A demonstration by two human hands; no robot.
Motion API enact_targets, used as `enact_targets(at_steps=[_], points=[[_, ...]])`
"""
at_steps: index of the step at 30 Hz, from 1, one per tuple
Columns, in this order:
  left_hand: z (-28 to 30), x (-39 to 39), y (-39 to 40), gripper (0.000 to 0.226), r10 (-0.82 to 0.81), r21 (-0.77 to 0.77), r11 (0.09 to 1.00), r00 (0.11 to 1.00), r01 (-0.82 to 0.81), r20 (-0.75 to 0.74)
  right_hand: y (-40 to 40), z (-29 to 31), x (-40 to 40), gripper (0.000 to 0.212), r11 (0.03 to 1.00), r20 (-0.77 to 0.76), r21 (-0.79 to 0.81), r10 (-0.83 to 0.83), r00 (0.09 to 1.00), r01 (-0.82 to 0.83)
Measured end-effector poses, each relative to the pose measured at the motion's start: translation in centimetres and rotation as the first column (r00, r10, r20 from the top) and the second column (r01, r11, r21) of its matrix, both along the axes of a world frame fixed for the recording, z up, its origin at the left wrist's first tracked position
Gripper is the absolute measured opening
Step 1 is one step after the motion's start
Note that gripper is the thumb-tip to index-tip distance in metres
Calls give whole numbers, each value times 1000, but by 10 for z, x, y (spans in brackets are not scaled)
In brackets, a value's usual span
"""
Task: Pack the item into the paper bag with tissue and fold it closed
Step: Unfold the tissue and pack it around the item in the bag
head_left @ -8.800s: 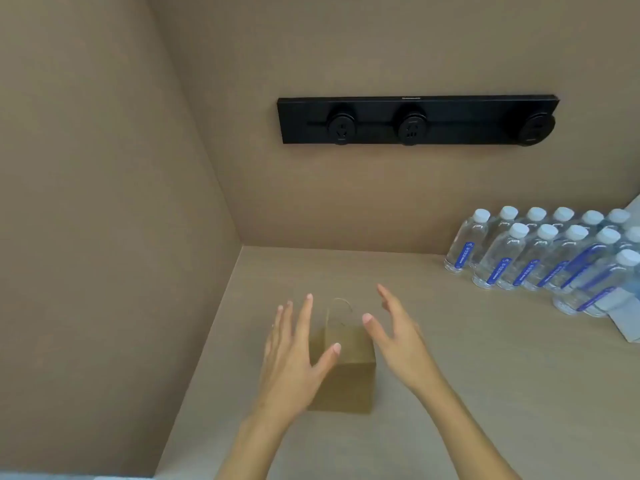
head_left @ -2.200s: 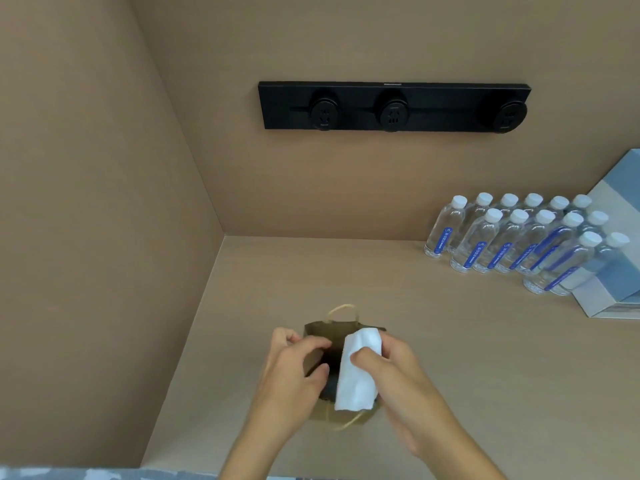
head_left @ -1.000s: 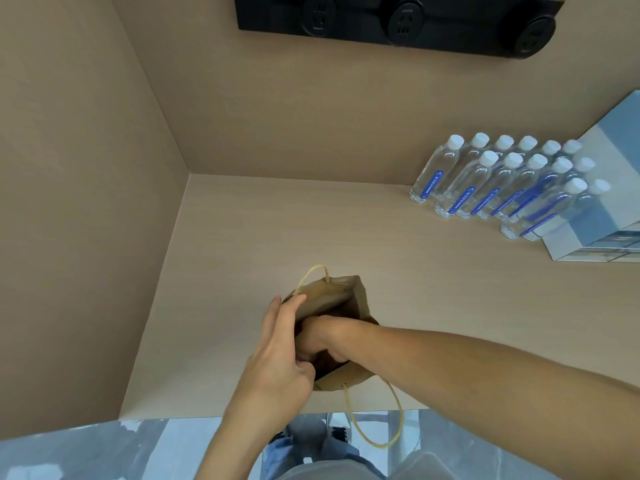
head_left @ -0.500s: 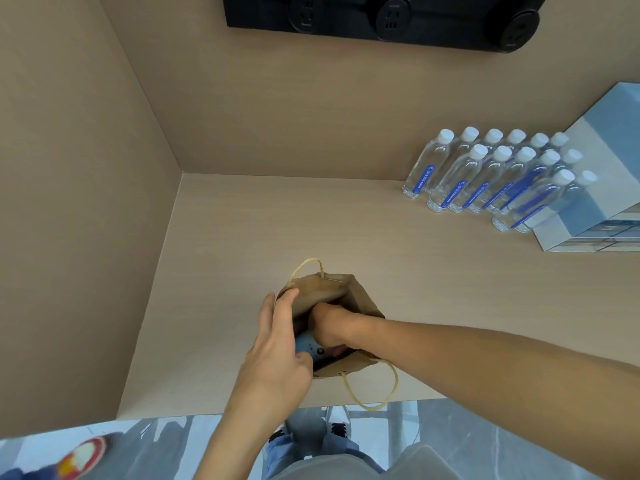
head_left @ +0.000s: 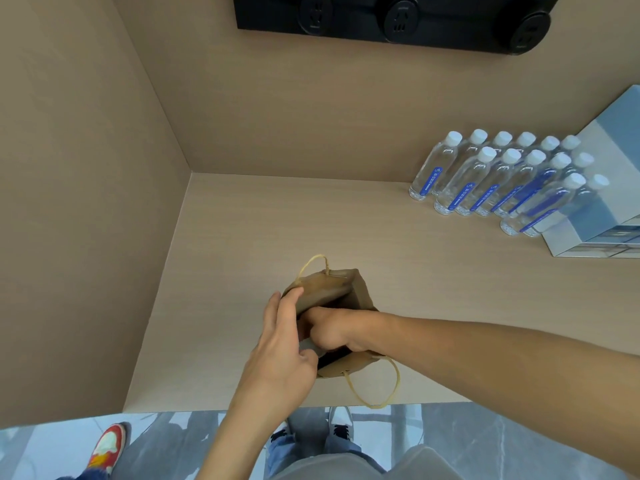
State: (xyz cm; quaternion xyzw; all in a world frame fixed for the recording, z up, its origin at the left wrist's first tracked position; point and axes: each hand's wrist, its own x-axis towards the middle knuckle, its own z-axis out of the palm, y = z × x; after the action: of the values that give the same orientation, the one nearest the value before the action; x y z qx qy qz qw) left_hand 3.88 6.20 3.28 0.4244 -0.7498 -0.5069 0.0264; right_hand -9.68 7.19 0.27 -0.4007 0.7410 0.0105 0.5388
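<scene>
On the counter (head_left: 346,220), near its front edge, stands my paper bag (head_left: 360,299), its mouth held by my left hand (head_left: 280,355), fingers clamped on the rim, while my right hand (head_left: 332,329), plunged inside, hides its grip.

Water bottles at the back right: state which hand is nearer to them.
Right. The right hand is inside the paper bag, on the side toward the water bottles; the left hand grips the bag's opposite edge, farther away.
</scene>
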Motion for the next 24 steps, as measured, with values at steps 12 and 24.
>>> enact_targets(at_steps=[12,24], points=[[1,-2,1,83,9,-16,1000,999,-9,47,-10,-16,-8,28,283,-574,345,818,37,-895],[1,-1,0,81,22,-32,999,999,-21,26,-14,-7,-8,23,696,-377,189,703,603,-693]])
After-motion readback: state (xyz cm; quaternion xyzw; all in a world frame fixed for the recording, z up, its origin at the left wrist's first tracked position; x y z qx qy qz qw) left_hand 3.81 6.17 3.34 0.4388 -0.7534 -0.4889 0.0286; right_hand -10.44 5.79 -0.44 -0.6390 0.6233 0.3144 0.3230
